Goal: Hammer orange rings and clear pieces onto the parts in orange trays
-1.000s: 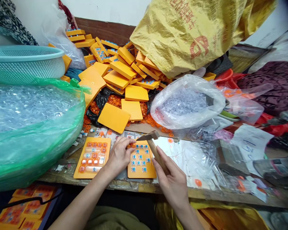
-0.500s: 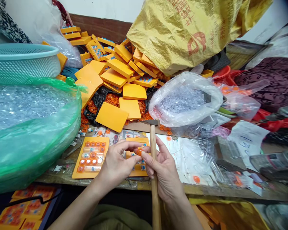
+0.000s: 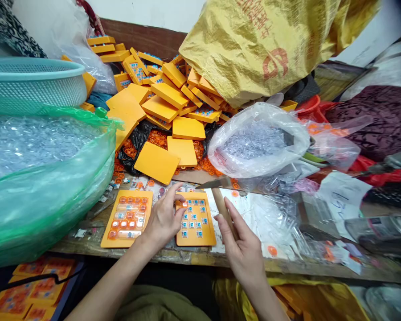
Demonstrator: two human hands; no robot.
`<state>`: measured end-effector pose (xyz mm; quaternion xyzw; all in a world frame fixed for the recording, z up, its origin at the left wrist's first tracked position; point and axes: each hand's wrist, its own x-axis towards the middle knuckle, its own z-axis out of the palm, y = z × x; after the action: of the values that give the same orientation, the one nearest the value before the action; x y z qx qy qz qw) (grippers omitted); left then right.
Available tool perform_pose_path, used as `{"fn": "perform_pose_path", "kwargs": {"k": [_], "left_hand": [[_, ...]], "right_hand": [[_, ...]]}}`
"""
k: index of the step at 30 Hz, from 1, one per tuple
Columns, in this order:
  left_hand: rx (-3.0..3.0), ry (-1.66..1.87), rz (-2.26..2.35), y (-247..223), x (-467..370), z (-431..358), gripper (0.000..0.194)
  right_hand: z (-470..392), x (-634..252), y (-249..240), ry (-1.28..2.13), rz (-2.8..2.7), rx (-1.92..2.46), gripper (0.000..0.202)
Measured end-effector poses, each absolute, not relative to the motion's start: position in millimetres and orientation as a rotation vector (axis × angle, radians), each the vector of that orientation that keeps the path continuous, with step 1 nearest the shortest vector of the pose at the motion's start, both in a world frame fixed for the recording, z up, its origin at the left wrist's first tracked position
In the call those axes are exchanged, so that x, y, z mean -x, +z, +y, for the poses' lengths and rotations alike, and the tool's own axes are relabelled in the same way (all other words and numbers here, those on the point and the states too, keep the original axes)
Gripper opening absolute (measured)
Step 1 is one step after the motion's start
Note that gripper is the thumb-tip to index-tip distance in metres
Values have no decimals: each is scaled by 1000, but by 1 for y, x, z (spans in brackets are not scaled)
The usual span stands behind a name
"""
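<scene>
My left hand (image 3: 163,217) is over the left edge of an orange panel (image 3: 205,239) studded with small blue keyboard switches (image 3: 194,217). Its thumb and fingers are apart beside an orange keycap (image 3: 183,204) that sits at the panel's top left corner. In my right hand (image 3: 242,234) is the wooden handle of a hammer (image 3: 223,201), its metal head pointing left above the panel's upper right edge. To the left lies another orange panel (image 3: 108,240), covered with orange and clear keycaps.
Orange panels (image 3: 165,94) are heaped at the back, above loose orange keycaps (image 3: 130,148). A green bag (image 3: 70,196) of clear pieces bulges on the left; a white bag (image 3: 217,156) of them stands right of centre. Clear plastic scraps (image 3: 277,218) lie at the right.
My hands have drawn apart. The orange keycap from between my fingers now sits on the right panel. My right hand has moved right, and the hammer has tilted, its head lower.
</scene>
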<state>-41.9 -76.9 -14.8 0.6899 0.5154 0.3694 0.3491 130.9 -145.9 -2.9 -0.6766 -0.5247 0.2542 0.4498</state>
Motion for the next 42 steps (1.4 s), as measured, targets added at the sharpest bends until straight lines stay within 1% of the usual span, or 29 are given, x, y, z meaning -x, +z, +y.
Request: {"fn": "perform_pose_path", "kwargs": {"k": [2,5,10,13,17,19,21,23,24,25,26,27,28,30,32,34,38,40,42], "left_hand": [[-1782,921,1358,-22,40,-73,56],[-1757,932,1395,-25,36,-68,58],[-1755,852,1393,-23,35,-60,59],[-1753,843,1383,-23,38,-58,59],[-1777,844,1403,-27,38,-58,60],[-1784,841,1414,-27,37,-59,60],[-1779,818,1431,-24,37,-62,61],[-1793,777,1459,-17,43,-64,63],[-1824,755,1490,-13,49,-65,61],[-1875,724,1551,-8,57,-64,54],[-1935,682,1638,-3,68,-62,45],[-1993,633,1740,1,79,-58,33],[-2034,548,1854,5,90,-53,27],[-2031,422,1949,10,110,-38,25],[-2010,336,1951,12,123,-22,21],[-2013,287,1935,13,128,-13,19],[-2099,300,1836,20,117,-24,26],[-2174,432,1649,20,103,-39,28],[-2209,649,1405,14,83,-51,27]], "right_hand": [[-151,-137,-7,497,-1535,1664,41],[-154,-135,-9,372,-1746,1606,43],[-151,-130,-10,184,-1854,1519,54],[-150,-132,-11,116,-1974,1594,56],[-150,-130,-10,62,-1933,1571,58],[-150,-128,-10,62,-1946,1569,55],[-151,-128,-13,139,-1960,1624,49],[-151,-130,-17,297,-1851,1688,41],[-151,-132,-20,381,-1739,1714,38],[-151,-134,-22,463,-1606,1740,38],[-151,-136,-25,536,-1463,1771,42],[-150,-138,-28,602,-1326,1805,50],[-150,-139,-30,673,-1212,1835,60],[-150,-140,-33,810,-1055,1872,80],[-150,-136,-34,895,-987,1887,93],[-150,-132,-34,913,-962,1895,97],[-150,-127,-35,920,-926,1893,98],[-150,-127,-36,944,-931,1881,98],[-150,-129,-38,953,-967,1871,97]]}}
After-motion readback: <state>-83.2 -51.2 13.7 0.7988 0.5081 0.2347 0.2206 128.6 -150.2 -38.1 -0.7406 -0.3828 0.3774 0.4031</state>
